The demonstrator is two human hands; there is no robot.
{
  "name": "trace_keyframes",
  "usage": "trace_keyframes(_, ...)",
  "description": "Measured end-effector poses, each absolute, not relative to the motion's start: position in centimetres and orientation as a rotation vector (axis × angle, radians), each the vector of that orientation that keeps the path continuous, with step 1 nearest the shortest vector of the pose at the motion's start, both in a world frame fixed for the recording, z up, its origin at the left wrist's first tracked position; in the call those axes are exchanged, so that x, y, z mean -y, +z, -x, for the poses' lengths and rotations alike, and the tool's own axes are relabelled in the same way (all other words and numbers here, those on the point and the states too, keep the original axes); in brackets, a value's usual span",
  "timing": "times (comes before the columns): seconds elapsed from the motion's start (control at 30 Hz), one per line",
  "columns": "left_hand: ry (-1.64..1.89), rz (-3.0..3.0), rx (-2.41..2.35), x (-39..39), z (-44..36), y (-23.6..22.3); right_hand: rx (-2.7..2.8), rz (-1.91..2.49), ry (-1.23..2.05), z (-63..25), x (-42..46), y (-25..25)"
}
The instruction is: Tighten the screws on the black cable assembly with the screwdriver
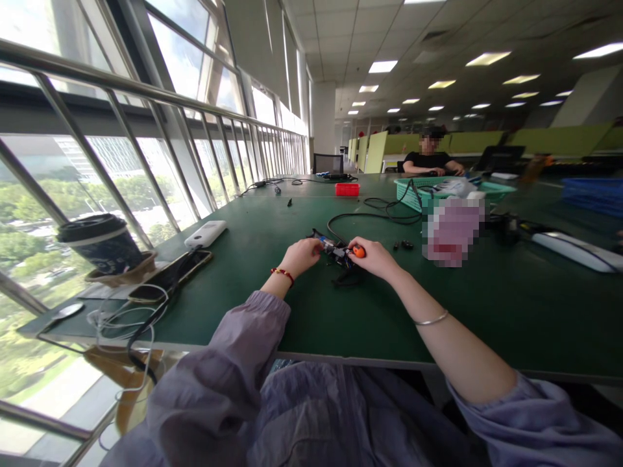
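Observation:
A small dark assembly with wires and a bit of blue (337, 253) lies on the green table between my hands. My left hand (302, 255) is closed at its left end, fingertips pressed to it. My right hand (376, 258) is wrapped round an orange rounded handle (359, 251), with its fingertips at the assembly's right side. The far end of that handle is hidden. A black strap-like piece (346, 279) lies just below the assembly. Right of my right hand are a few small black parts (403, 245).
A black cable (355, 215) runs to a green basket (407, 194). A red tray (347, 189) stands farther back. At left are a lidded cup (100, 246), a white power bank (206, 234) and tangled cables (124, 318). A person (428, 159) sits across the table.

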State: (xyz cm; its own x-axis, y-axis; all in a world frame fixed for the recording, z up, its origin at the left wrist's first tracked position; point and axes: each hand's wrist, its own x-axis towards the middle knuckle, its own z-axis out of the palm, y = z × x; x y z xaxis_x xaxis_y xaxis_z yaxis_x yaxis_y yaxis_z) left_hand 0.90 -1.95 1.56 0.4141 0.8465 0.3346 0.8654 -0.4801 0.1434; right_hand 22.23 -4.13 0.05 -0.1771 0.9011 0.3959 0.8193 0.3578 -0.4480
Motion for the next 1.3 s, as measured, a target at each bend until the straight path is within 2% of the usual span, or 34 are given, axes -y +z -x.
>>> trace_keyframes(0.4, -0.413, 2.737, 1.394, 2.5, -1.9, 1.7, 2.017, 1.482, 0.159, -22.2, 4.2, 0.1)
trace_keyframes(0.7, -0.721, 2.663, 1.174, 3.9, -3.7, 1.7, 2.024, 1.473, 0.153, -22.2, 4.1, -0.1)
trace_keyframes(1.3, -0.509, 2.616, 1.074, 3.4, -4.3, 1.0, 2.023, 1.507, 0.162, -22.1, 4.3, 0.1)
